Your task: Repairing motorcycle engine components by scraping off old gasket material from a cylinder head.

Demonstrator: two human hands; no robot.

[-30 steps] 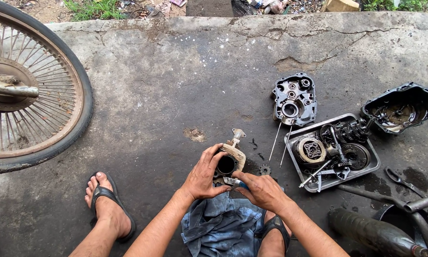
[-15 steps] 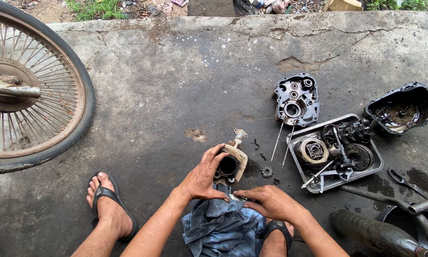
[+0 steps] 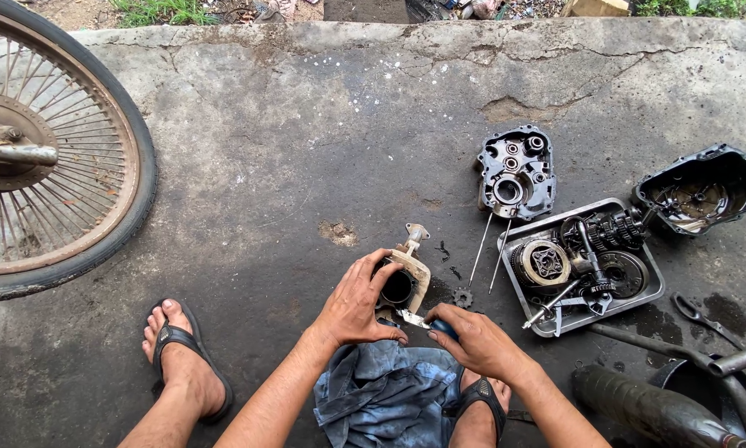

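Cloth: a crumpled blue-grey rag (image 3: 381, 398) lies on the concrete floor (image 3: 290, 166) between the person's legs, nearest of all.
Feet: a sandalled foot (image 3: 180, 357) rests flat at the left; the other foot (image 3: 481, 406) shows behind the right wrist.
Right hand: the right hand (image 3: 477, 340) has its grip pinched around a small tool with a blue handle (image 3: 427, 322) – the metal tip points left and touches the lower edge of the engine part.
Left hand: the left hand (image 3: 358, 303) has its grip spread and curled over the near side of the engine part, holding it steady.
Engine part: a tan metal engine part (image 3: 410, 278) with a round dark bore stands on the floor just past the rag, tilted a little, a short stub at its far end.
Small bits: a small toothed sprocket (image 3: 463, 297) lies just right of it, two thin rods (image 3: 482, 249) beyond.
Tray: a metal tray (image 3: 651, 290) at the right holds gears and a clutch.
Covers: a grey casing cover (image 3: 518, 174) lies past the tray; a dark casing half (image 3: 705, 191) sits at the far right.
Exhaust: a dark exhaust pipe (image 3: 647, 411) lies at the lower right – pliers (image 3: 705, 318) close by.
Wheel: a spoked wheel (image 3: 58, 149) fills the far left.
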